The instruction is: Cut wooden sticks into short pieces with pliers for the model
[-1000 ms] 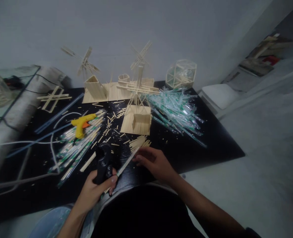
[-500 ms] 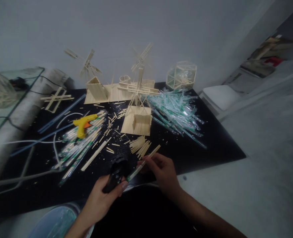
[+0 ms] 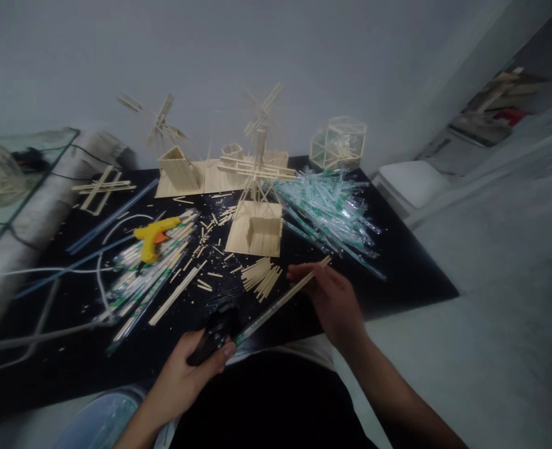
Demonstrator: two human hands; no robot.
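My left hand (image 3: 189,374) is closed around a black tool (image 3: 217,333), its exact kind too dark to make out. The same hand also pinches the end of a clear and green plastic wrapper (image 3: 254,327). A pair of wooden chopsticks (image 3: 299,288) sticks out of that wrapper, slanting up to the right. At their far end, my right hand (image 3: 338,305) grips them between thumb and fingers. Just beyond lies a fan of short cut sticks (image 3: 261,277). Behind it stands a small windmill model (image 3: 257,231) of wooden sticks.
A yellow glue gun (image 3: 154,237) rests on wrapped chopsticks (image 3: 140,293) at the left. Several other stick models, including a windmill (image 3: 179,171), stand along the wall. Empty-looking wrappers (image 3: 332,206) are heaped at the right. A bucket (image 3: 102,421) is below the table's front edge.
My right hand has moved up and to the right, and more of the chopsticks shows out of the wrapper. My left hand keeps its hold on the tool and wrapper.
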